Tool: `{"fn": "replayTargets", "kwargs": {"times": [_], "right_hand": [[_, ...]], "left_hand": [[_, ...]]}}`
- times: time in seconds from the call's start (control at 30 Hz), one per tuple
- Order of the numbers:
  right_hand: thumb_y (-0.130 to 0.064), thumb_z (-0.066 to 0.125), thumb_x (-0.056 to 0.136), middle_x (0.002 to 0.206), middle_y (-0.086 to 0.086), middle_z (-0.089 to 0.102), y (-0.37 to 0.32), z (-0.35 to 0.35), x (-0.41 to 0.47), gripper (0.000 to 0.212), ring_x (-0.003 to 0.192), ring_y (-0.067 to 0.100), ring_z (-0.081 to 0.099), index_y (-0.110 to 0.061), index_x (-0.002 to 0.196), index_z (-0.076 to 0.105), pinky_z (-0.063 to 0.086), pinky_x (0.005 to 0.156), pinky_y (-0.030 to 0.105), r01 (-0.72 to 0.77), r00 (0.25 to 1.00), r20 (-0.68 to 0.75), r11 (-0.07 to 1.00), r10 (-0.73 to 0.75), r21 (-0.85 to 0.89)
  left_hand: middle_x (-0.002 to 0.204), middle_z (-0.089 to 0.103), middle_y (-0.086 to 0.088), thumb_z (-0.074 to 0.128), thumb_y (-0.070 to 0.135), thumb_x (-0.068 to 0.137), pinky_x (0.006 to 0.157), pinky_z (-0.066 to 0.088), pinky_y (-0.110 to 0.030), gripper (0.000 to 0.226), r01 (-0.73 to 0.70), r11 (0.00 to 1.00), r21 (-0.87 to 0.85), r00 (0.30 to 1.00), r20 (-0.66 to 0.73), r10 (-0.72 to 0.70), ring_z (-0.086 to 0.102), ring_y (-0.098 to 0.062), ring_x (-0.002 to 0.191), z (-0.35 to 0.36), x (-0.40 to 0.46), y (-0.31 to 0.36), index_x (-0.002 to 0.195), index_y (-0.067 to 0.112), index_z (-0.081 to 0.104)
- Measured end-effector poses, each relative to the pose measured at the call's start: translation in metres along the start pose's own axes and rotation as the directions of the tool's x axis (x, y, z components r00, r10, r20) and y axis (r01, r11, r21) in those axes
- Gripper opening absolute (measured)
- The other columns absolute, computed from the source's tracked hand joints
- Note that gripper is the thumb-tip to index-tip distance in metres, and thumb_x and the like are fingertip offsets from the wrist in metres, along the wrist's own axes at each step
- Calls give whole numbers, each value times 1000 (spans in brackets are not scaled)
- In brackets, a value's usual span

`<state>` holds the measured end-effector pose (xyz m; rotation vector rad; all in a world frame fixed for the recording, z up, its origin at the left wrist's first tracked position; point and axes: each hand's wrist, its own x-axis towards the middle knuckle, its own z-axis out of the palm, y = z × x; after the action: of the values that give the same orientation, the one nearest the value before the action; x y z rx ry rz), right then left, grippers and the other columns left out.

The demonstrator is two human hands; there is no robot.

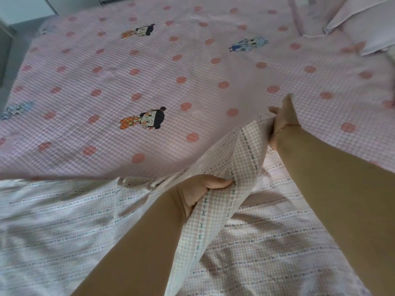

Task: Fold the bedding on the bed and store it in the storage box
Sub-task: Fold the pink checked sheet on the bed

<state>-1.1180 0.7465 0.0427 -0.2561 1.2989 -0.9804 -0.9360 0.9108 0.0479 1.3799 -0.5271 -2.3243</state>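
A bed (149, 86) fills almost the whole view, covered by a pink waffle-textured sheet (192, 60) printed with coral dots and small cartoon figures. At the far left a strip of grey floor (20, 39) and a white wall (23, 7) show past the bed's corner. At the far right lies a pale pink pillow (363, 24), its near corner resting on the sheet.

Across the near part of the bed lies the bedding (64, 221), a light gingham quilt in pink and white checks with rows of small dark cross-stitch marks. It spreads from the near left edge to the near right, rumpled and partly blurred on the left. A fold of it rises in the middle as a raised ridge running from the near centre up toward the right.

The left hand (205, 189) holds this ridge low down; its grip is clamped on the cloth, thumb lying across the top of the fold and the fingers hidden beneath the fabric. The right hand (284, 118) holds the far, upper end of the same ridge; its grip is likewise closed on the quilt's edge, fingers curled round the bunched cloth. Both forearms reach in from the near edge, the right one crossing above the flat part of the quilt. The stretch of cloth between the two hands hangs taut and lifted off the bed.
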Motion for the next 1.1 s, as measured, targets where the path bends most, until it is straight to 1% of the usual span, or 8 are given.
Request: {"fn": "replayTargets", "kwargs": {"times": [0.13,0.3,0.37,0.43,0.57,0.8,0.93,1.1], "right_hand": [[-71,28,88,110,10,61,-5,-21,20,70,97,29,61,-10,102,60,51,87,39,-147,988,-42,822,149,-550],[-56,29,97,57,6,63,-1,-36,36,59,45,16,59,-3,94,54,43,50,24,-215,975,-135,622,174,-753],[-45,29,101,88,14,67,1,-37,36,57,79,16,67,3,122,50,52,71,25,-172,985,-127,581,116,-795],[-44,31,101,141,13,44,5,-43,37,61,129,29,43,-2,146,29,35,105,36,-149,989,-129,541,76,-828],[-46,54,92,114,13,59,18,-64,42,56,93,23,57,-5,131,54,46,88,34,-162,985,-116,445,129,-881],[-21,73,82,73,0,72,5,-85,52,19,63,17,61,-7,94,72,53,69,30,-77,981,-188,805,-44,-588],[-24,64,89,121,-1,65,-24,-112,99,13,76,20,63,-15,88,73,51,61,30,-47,962,-265,923,-60,-381],[-35,64,87,128,-1,57,-17,-145,110,42,97,20,59,-17,124,59,53,84,37,-67,943,-320,889,-92,-453]], "left_hand": [[98,71,-8,70,28,79,88,52,-34,29,114,992,46,990,78,-117,67,-20,87,11,7,-24,101,10,75],[112,70,-5,70,34,82,101,46,-36,38,227,959,168,972,27,-234,64,-22,107,18,27,-40,114,14,69],[99,68,-1,64,42,88,86,45,-26,29,243,937,252,970,-65,-234,61,-17,92,21,33,-39,102,17,68],[95,63,-1,54,42,95,75,43,-26,28,192,910,367,969,-221,-115,56,-15,88,12,46,-35,98,17,66],[92,69,-19,56,23,93,84,54,-44,15,107,854,509,747,-608,269,66,-33,87,-34,60,-19,86,12,64],[119,65,-11,50,14,95,79,40,-22,30,247,690,680,489,-702,518,60,-25,102,-72,42,-1,119,3,64],[124,58,-10,45,15,97,81,44,-29,31,211,694,688,343,-717,607,57,-27,104,-78,41,14,122,5,61],[138,47,-14,38,9,99,96,48,-42,38,391,589,707,448,-706,549,54,-33,117,-97,39,22,133,13,53]]}}
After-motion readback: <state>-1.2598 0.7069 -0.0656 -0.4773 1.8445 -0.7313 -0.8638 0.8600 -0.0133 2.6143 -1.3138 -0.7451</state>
